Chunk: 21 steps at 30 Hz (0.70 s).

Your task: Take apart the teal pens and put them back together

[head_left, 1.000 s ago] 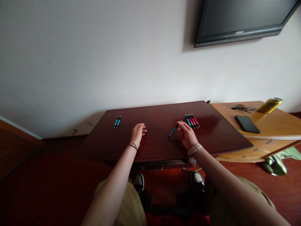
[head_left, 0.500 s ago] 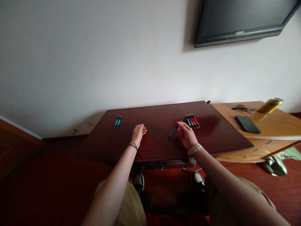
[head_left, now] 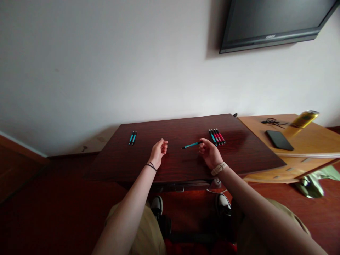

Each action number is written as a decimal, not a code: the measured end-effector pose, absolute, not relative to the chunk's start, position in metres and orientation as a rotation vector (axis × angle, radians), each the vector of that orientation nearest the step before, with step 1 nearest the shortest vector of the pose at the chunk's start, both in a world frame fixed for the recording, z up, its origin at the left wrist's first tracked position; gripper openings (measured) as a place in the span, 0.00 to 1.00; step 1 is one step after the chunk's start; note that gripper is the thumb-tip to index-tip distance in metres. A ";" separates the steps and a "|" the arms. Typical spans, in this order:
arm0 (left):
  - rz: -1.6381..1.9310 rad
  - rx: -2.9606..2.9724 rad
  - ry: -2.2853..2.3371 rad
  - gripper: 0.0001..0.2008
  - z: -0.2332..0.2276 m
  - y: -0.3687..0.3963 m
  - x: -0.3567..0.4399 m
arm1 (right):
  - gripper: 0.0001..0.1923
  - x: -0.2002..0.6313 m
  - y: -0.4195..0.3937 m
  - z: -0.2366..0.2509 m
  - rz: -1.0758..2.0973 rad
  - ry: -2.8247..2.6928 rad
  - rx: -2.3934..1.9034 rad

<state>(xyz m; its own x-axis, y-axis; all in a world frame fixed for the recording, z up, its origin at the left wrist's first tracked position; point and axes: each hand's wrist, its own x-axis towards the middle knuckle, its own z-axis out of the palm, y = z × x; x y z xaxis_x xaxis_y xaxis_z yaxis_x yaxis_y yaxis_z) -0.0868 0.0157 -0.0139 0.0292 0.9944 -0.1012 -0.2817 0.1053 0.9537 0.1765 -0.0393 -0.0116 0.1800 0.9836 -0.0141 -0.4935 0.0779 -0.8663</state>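
My right hand (head_left: 209, 153) pinches a blue pen with black ends (head_left: 191, 145) by one end. The pen lies almost level above the table and points left toward my other hand. My left hand (head_left: 158, 153) is apart from it, its fingers curled in; a tiny pale speck shows by the fingertips, and what they hold, if anything, is hidden. Beyond my right hand, several blue and pink pens (head_left: 217, 137) lie side by side in a row. Two blue pens (head_left: 132, 137) lie together at the table's left.
The dark wooden table (head_left: 175, 131) stands against a white wall. To its right, a lighter wooden cabinet (head_left: 255, 131) bears a black phone-like slab (head_left: 279, 140), a dark cable (head_left: 273, 122) and a yellow can (head_left: 304, 119). A television (head_left: 276, 24) hangs above.
The pen in my right hand has swung from slanting down toward me to nearly level, its free end now further left. My left hand's fingers have curled in, and it has shifted slightly right.
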 end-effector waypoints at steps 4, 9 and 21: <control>1.178 0.882 0.932 0.21 -0.011 0.007 -0.075 | 0.16 0.172 -0.042 -0.009 1.325 -0.654 -0.835; 1.169 0.796 0.838 0.19 -0.009 -0.002 -0.060 | 0.15 0.167 -0.044 -0.010 1.387 -0.605 -0.809; 1.161 0.712 0.731 0.16 -0.010 -0.010 -0.047 | 0.14 0.169 -0.041 -0.015 1.414 -0.576 -0.753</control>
<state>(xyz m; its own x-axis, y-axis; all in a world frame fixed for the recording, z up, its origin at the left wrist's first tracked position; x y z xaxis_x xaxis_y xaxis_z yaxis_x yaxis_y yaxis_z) -0.0470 -0.0097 -0.0102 0.2319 0.9633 -0.1355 -0.5385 0.2431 0.8068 0.1686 -0.0414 -0.0153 0.0906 0.9927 -0.0802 -0.6540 -0.0015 -0.7565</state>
